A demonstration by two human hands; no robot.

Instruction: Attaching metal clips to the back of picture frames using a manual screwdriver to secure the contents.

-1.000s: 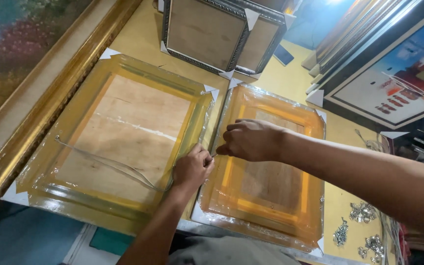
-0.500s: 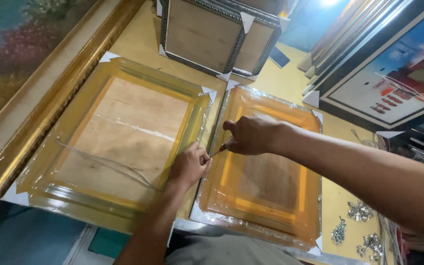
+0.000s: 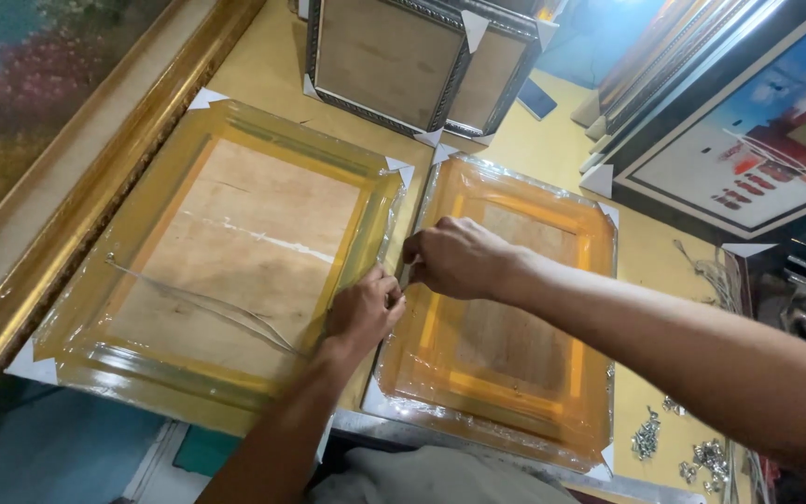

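Since the earlier frame the right hand (image 3: 459, 257) had been drawn slightly leftward, toward the gap between the two frames. The left hand (image 3: 364, 308) was pinched on the right edge of the large wrapped frame (image 3: 226, 252), lying face down on the bench (image 3: 650, 252); whether the clenched right hand held anything could not be told. The frame was judged stiff, fairly light and slippery under its film, best gripped by its rails, like the smaller wrapped frame (image 3: 515, 327) beside it.
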